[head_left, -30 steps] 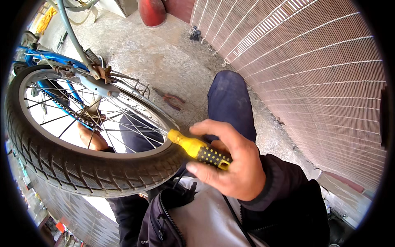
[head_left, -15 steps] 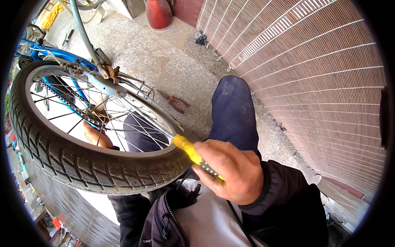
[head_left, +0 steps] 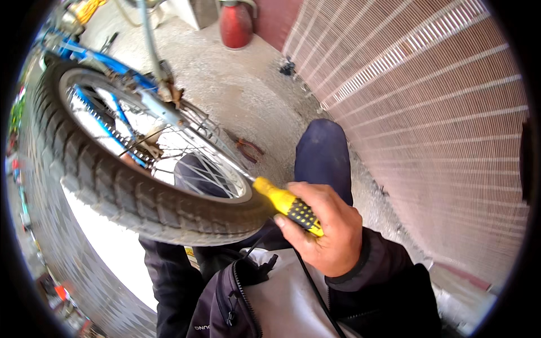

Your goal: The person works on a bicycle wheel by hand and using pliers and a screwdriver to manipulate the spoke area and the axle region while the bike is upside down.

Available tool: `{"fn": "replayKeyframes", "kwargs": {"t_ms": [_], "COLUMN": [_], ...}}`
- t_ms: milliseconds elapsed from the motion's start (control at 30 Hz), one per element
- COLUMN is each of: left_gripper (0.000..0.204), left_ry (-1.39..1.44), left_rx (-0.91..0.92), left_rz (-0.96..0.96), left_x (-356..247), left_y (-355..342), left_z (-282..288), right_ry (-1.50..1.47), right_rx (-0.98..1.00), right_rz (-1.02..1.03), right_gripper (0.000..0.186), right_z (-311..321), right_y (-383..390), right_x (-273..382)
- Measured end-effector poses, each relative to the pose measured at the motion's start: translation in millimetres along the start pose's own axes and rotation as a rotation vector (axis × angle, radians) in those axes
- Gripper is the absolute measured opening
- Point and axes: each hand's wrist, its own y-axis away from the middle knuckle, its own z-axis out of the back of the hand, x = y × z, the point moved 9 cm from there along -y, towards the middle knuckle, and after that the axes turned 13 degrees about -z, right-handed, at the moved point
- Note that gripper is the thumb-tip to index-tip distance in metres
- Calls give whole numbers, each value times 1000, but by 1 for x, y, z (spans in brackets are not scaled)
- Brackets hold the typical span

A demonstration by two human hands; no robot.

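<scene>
My right hand (head_left: 332, 231) is wrapped round a screwdriver (head_left: 290, 207) with a yellow handle and black dotted grip. Its metal shaft points up and left along the side of the bicycle wheel's rim (head_left: 239, 188), close beside the black treaded tyre (head_left: 135, 209). The wheel stands tilted at the left, attached to a blue bicycle frame (head_left: 127, 73). Through the spokes, a small part of my left hand (head_left: 132, 162) shows near the chain and sprocket. The tyre covers the rest of that hand, so its fingers are hidden.
Pliers with red-brown handles (head_left: 249, 150) lie on the concrete floor beyond the wheel. A red rounded container (head_left: 235, 27) stands at the back. A slatted brown blind (head_left: 428, 129) runs along the right side. My knee (head_left: 322, 152) is between wheel and blind.
The whole view has shifted, and the wheel appears tilted more edge-on. The screwdriver remains in my right hand, with more of its dotted grip showing. Less of my left hand is visible behind the tyre.
</scene>
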Motion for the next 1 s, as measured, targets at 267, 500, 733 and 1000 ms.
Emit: {"fn": "replayKeyframes", "kwargs": {"t_ms": [267, 500, 733, 1000], "left_gripper": [63, 69, 70, 60], "left_ry": [75, 155, 59, -83], "left_rx": [101, 61, 116, 97], "left_rz": [8, 18, -62, -138], "left_x": [-27, -32, -44, -35], "left_y": [18, 18, 28, 22], "left_z": [-20, -38, -43, -38], "right_ry": [337, 376, 339, 1], "right_rx": [73, 114, 145, 170], "right_rz": [273, 192, -60, -360], "right_gripper": [46, 45, 38, 34], "right_z": [-22, -28, -24, -21], "right_y": [6, 6, 5, 8], "right_x": [27, 28, 8, -20]}}
